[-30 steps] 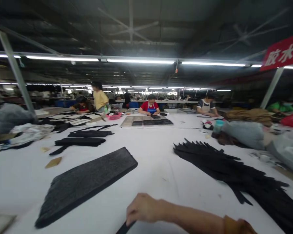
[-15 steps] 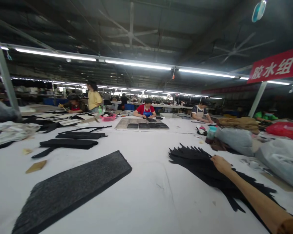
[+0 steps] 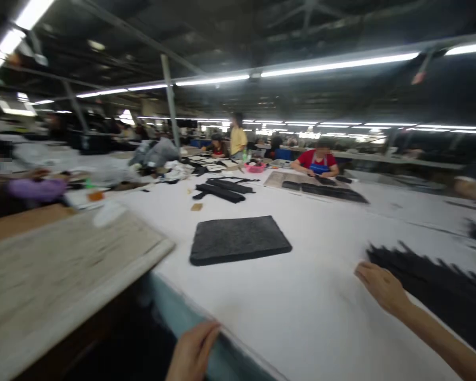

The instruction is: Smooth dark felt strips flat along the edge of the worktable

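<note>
My right hand [image 3: 383,287] is over the white tabletop, just left of a fanned pile of black fabric strips [image 3: 440,286]. Its fingers bend loosely forward, and I see nothing in them. At the bottom, my left hand [image 3: 194,350] is at the near edge of the white table [image 3: 301,307]. Its fingertips are blurred, so their grip is unclear. Between and beyond both hands lies a dark grey, thick rectangular pad [image 3: 240,239], apart from either hand.
A worn board [image 3: 71,270] stands to the left, across a dark gap. Black strips [image 3: 222,189] and a small tan block [image 3: 196,207] lie farther back. Across the table, a person in red [image 3: 318,161] works at a board with dark pieces. Another person's purple sleeve [image 3: 37,189] shows far left.
The view has swung left, bringing the worn board and my left hand into sight. My right hand has come off the black fabric strips and is now left of them.
</note>
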`<action>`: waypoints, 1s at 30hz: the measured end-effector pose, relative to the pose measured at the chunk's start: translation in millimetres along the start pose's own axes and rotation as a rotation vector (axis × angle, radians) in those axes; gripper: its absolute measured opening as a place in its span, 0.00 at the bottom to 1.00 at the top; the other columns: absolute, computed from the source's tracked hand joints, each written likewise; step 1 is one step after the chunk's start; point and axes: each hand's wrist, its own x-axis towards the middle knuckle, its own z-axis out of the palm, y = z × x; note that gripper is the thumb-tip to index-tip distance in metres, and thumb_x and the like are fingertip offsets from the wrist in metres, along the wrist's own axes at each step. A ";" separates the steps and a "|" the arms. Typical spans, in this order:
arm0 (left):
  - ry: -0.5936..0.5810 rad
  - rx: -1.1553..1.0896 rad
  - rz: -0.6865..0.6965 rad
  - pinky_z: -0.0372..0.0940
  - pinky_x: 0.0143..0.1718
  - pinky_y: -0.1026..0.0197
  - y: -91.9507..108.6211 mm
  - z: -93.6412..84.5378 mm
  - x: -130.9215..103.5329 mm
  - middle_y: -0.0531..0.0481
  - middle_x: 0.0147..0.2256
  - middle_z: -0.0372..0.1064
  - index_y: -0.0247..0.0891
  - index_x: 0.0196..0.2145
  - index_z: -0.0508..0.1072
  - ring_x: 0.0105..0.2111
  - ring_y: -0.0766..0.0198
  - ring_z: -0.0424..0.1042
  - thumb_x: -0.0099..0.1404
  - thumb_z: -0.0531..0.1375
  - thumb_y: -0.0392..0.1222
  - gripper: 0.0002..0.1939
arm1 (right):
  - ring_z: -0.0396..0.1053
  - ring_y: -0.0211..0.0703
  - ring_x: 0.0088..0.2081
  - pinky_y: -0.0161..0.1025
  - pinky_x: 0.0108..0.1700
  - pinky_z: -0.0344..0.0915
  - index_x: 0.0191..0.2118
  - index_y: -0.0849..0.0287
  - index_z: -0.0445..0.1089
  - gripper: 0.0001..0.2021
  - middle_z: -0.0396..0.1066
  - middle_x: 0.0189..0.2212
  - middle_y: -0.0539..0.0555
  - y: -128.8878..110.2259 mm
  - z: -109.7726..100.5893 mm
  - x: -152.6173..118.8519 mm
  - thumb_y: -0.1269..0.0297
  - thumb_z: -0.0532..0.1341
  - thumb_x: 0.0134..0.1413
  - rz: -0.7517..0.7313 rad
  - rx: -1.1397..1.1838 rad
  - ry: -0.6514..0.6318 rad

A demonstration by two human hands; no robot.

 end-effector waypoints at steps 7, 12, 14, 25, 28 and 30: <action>0.049 0.414 0.336 0.64 0.40 0.56 5.2 -4.7 18.2 0.45 0.32 0.70 0.37 0.32 0.71 0.35 0.57 0.68 0.65 0.48 0.35 0.13 | 0.66 0.42 0.34 0.40 0.38 0.61 0.28 0.57 0.65 0.10 0.68 0.31 0.52 -263.8 10.1 72.2 0.66 0.54 0.60 -0.606 0.366 0.182; 0.032 0.494 0.311 0.63 0.44 0.53 -5.6 -9.3 32.0 0.45 0.36 0.69 0.36 0.32 0.71 0.39 0.57 0.67 0.62 0.50 0.28 0.10 | 0.66 0.46 0.38 0.42 0.38 0.62 0.37 0.59 0.67 0.06 0.68 0.34 0.54 -352.0 1.8 105.7 0.76 0.58 0.54 -0.650 0.209 0.060; 0.031 0.504 0.299 0.63 0.45 0.53 -10.5 -10.6 37.0 0.46 0.36 0.69 0.35 0.31 0.70 0.39 0.57 0.67 0.62 0.50 0.27 0.10 | 0.66 0.47 0.37 0.42 0.36 0.62 0.37 0.61 0.67 0.09 0.68 0.33 0.55 -364.3 3.7 113.9 0.80 0.56 0.54 -0.655 0.181 0.027; 0.057 0.584 0.337 0.63 0.40 0.56 -12.6 -2.0 66.1 0.47 0.32 0.69 0.36 0.30 0.69 0.35 0.59 0.67 0.59 0.51 0.27 0.10 | 0.67 0.38 0.33 0.33 0.30 0.56 0.30 0.59 0.67 0.12 0.70 0.31 0.51 -362.4 -2.3 140.4 0.80 0.50 0.56 -0.577 0.249 -0.240; 0.114 0.589 0.432 0.63 0.45 0.56 -13.4 4.7 78.3 0.46 0.38 0.69 0.35 0.34 0.70 0.40 0.58 0.67 0.57 0.51 0.25 0.12 | 0.67 0.36 0.32 0.32 0.32 0.55 0.30 0.57 0.68 0.14 0.71 0.29 0.48 -359.0 -8.8 143.6 0.77 0.48 0.59 -0.555 0.285 -0.327; 0.160 0.609 0.486 0.60 0.51 0.54 -14.9 8.4 84.9 0.43 0.44 0.69 0.32 0.40 0.70 0.46 0.56 0.65 0.56 0.51 0.25 0.15 | 0.68 0.37 0.34 0.32 0.33 0.56 0.30 0.57 0.68 0.14 0.72 0.31 0.49 -360.2 -13.1 140.9 0.76 0.49 0.59 -0.540 0.290 -0.360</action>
